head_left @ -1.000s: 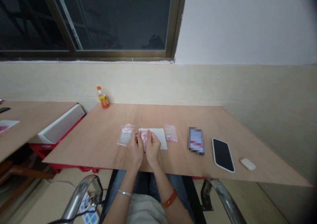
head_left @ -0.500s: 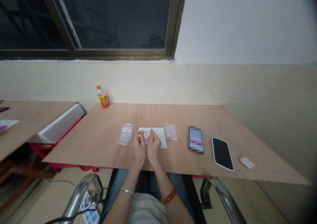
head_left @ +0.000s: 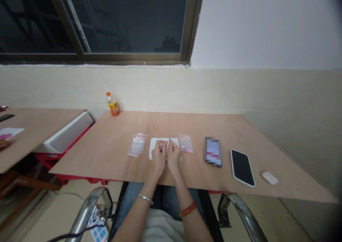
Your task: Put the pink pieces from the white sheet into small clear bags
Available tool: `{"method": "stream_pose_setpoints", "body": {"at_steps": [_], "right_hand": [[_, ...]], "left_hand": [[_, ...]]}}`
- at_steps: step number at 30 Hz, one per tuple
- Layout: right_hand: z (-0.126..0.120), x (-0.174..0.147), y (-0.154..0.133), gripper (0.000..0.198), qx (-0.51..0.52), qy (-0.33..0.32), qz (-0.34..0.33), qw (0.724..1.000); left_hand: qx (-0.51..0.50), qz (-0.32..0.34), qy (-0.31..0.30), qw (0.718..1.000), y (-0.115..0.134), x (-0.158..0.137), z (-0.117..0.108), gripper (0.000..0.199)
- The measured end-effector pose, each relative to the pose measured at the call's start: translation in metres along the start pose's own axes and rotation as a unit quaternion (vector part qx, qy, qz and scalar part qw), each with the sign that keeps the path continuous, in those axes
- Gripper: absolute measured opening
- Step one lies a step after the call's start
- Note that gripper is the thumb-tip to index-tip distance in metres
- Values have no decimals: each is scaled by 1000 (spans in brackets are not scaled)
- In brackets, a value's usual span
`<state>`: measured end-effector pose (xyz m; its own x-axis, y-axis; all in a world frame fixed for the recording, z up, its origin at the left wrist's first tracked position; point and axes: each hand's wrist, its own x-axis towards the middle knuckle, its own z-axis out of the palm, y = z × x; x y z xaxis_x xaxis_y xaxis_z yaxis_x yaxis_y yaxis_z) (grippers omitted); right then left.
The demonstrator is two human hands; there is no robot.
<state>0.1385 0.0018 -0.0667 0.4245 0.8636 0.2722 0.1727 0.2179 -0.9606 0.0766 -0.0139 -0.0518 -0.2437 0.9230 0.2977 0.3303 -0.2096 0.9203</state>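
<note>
The person's left hand (head_left: 159, 159) and right hand (head_left: 174, 157) have shifted rightward over the white sheet (head_left: 153, 143), exposing more of its left side. A co-worker's hand (head_left: 3, 143) has appeared far left.

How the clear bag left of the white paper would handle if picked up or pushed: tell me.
The clear bag lies flat with thin-looking film, so it would probably flop when lifted and weigh little. Its shiny surface may make it slide if pushed over the table.
</note>
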Motion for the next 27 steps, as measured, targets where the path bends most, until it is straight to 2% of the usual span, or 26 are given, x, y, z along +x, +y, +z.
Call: {"method": "stream_pose_setpoints", "body": {"at_steps": [5,7,10,13,16,19,21,23,25,27], "right_hand": [[-43,42,34,59,-141,1,2,990],[-59,61,45,62,-245,-12,18,969],[-70,84,53,54,-404,-18,60,913],[-67,95,56,42,-453,1,72,889],[-61,92,56,39,-479,23,63,875],[-60,85,54,42,-497,24,39,867],[-61,80,52,44,-510,-17,-9,860],[-62,76,51,47,-517,-95,-58,849],[-63,72,51,48,-519,-159,-73,837],[-62,68,53,48,-523,-185,-64,830]], "left_hand": [[-25,-23,-140,990,-17,15,39,27],[-49,-31,-192,980,-21,20,53,32],[-62,-31,-213,975,-22,26,69,34],[-57,-30,-196,978,-22,30,73,31],[-40,-32,-150,987,-26,33,60,27],[-25,-33,-97,994,-34,36,33,20],[-21,-33,-63,997,-40,38,12,20],[-16,-30,-19,999,-46,39,-10,23],[-10,-30,14,999,-51,39,-30,25],[8,-10,52,999,-55,38,-48,27]]}}
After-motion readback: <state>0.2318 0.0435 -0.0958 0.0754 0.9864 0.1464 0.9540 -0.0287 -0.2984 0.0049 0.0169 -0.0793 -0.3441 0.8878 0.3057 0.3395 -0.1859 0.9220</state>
